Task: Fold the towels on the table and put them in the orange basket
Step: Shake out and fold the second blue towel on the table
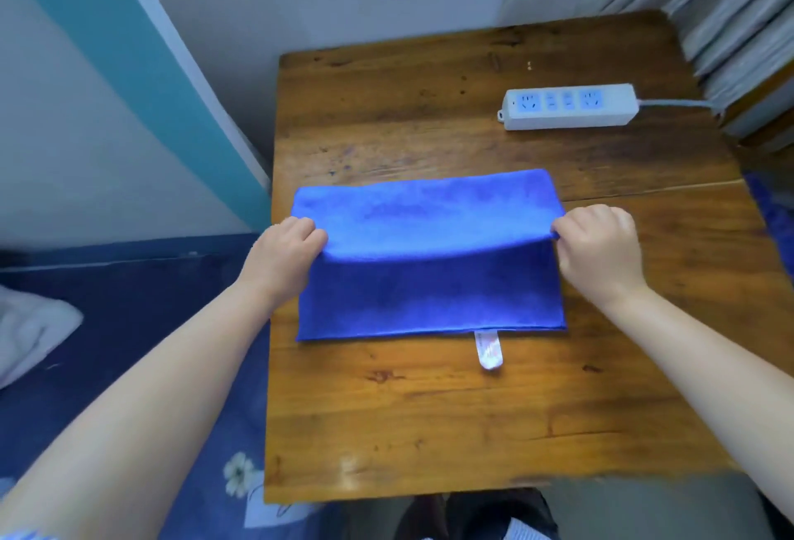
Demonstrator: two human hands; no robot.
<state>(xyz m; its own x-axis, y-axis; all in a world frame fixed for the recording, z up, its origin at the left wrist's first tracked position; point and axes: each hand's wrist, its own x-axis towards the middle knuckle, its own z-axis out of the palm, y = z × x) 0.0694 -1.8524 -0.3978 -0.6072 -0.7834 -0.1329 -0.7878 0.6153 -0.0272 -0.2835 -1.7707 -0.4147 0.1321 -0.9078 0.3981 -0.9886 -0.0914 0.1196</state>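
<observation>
The blue towel [429, 264] lies on the table [472, 410] between the hands, its far flap raised. Left hand [285, 247] and right hand [597, 243] each pinch a corner of the flap. The towel looks light, soft and floppy, so corner grips suit it.

Both bare forearms reach forward from the near edge, the left hand [287, 248] and the right hand [599, 238] level with each other and well apart, knuckles up, fingers curled in a pinching grip.
</observation>
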